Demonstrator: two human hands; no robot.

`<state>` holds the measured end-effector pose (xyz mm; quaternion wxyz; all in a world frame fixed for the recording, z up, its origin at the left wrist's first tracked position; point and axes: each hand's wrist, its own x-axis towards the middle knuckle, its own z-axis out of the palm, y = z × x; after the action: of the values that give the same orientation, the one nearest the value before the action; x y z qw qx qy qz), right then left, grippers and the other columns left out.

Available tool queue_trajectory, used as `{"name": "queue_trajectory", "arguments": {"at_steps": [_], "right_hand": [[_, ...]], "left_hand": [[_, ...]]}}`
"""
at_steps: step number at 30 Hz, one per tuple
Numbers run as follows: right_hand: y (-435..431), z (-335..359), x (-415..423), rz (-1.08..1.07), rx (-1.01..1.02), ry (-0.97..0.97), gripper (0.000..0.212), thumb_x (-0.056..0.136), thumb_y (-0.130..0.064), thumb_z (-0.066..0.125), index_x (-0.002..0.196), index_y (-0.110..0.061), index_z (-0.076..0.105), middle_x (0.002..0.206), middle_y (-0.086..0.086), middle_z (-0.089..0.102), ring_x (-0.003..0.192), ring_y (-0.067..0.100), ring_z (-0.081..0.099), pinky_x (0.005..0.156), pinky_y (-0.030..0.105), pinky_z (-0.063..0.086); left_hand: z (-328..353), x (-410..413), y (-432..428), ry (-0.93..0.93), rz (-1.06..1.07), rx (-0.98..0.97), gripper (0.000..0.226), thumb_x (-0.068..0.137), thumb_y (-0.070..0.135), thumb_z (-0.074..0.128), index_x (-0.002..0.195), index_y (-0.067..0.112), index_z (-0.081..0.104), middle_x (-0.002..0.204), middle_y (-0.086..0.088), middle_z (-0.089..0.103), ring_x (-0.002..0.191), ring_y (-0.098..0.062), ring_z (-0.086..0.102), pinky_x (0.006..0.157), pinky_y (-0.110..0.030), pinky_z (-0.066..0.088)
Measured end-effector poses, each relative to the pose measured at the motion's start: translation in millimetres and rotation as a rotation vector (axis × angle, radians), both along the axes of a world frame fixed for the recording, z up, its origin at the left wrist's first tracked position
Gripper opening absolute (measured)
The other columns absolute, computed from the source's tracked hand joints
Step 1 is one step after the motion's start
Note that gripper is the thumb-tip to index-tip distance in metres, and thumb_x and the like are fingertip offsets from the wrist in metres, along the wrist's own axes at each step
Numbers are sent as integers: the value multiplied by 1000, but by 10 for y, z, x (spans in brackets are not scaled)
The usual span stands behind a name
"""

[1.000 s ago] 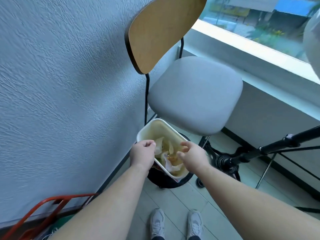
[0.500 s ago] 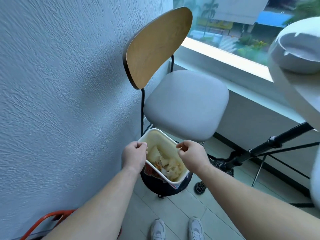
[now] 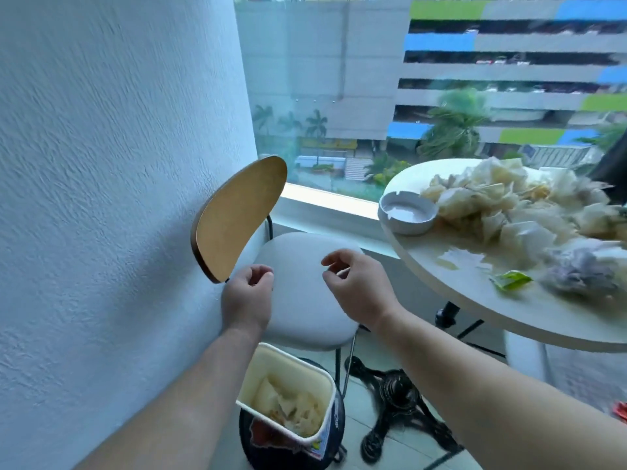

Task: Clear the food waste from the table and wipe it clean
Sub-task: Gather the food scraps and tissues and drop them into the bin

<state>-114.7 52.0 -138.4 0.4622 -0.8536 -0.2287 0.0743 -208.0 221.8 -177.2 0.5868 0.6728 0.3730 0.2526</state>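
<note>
A white food container with crumpled paper inside sits in a black bin on the floor below the chair. My left hand and right hand hover empty above it, in front of the chair seat, fingers loosely curled. The round cream table at right carries a heap of crumpled tissues, a greyish paper wad, a green scrap, a wet spill and a white ashtray.
A chair with wooden backrest and grey seat stands against the textured wall on the left. The table's black cast base sits beside the bin. A large window lies ahead.
Both hands let go of the container, left it in the bin and rose up. My view lifted and turned right, bringing the littered table into sight.
</note>
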Motion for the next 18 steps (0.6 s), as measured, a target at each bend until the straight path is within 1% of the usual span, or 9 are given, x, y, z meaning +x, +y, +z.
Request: {"name": "queue_trajectory", "arguments": {"at_steps": [3, 5, 7, 9, 10, 13, 16, 18], "right_hand": [[-210, 353, 86, -55, 47, -98, 17, 91, -21, 64, 102, -30, 74, 86, -13, 72, 72, 7, 65, 64, 25, 54], [-377, 541, 169, -92, 69, -139, 16, 91, -21, 65, 101, -31, 73, 85, -14, 72, 69, 7, 66, 62, 24, 54], [-572, 701, 286, -124, 93, -171, 17, 91, -19, 65, 101, -30, 73, 85, -14, 72, 68, 8, 66, 60, 20, 53], [-791, 844, 412, -159, 119, -212, 18, 92, -17, 65, 102, -29, 74, 86, -12, 73, 69, 7, 66, 62, 15, 50], [-923, 912, 482, -184, 127, -242, 18, 91, -17, 66, 102, -28, 75, 86, -11, 74, 70, 5, 66, 64, 11, 49], [-1302, 1097, 707, -242, 136, -320, 19, 90, -15, 69, 105, -22, 78, 86, -10, 75, 71, 0, 65, 65, 1, 41], [-1732, 1222, 950, -301, 144, -367, 21, 89, -12, 69, 105, -20, 80, 88, -7, 77, 74, 7, 68, 68, -2, 39], [-2029, 1272, 1131, -347, 140, -399, 21, 88, -13, 70, 104, -21, 80, 89, -7, 78, 77, 6, 68, 70, -2, 39]], "left_hand": [[370, 242, -160, -78, -80, 71, 10, 94, 22, 64, 93, 25, 74, 89, 3, 75, 89, -22, 70, 84, -40, 60], [606, 400, -303, -132, -117, 105, 10, 91, 25, 64, 93, 25, 74, 91, 0, 76, 91, -24, 71, 87, -43, 62], [818, 580, -471, -189, -140, 135, 16, 84, 30, 63, 93, 25, 74, 90, 0, 76, 90, -26, 72, 88, -49, 62], [983, 780, -647, -233, -175, 159, 17, 81, 31, 63, 92, 25, 75, 89, 1, 76, 89, -28, 72, 88, -53, 62], [1052, 886, -754, -252, -195, 169, 16, 81, 31, 64, 90, 26, 75, 88, 2, 76, 89, -28, 73, 88, -54, 62], [1232, 1195, -1105, -297, -244, 186, 12, 81, 31, 66, 88, 28, 75, 87, 3, 77, 89, -29, 74, 88, -57, 62], [1361, 1493, -1519, -328, -287, 196, 11, 80, 30, 67, 85, 28, 76, 85, 3, 78, 88, -28, 75, 88, -56, 62], [1434, 1708, -1780, -342, -311, 184, 12, 78, 31, 67, 83, 35, 77, 82, 3, 78, 87, -28, 76, 88, -57, 62]]}}
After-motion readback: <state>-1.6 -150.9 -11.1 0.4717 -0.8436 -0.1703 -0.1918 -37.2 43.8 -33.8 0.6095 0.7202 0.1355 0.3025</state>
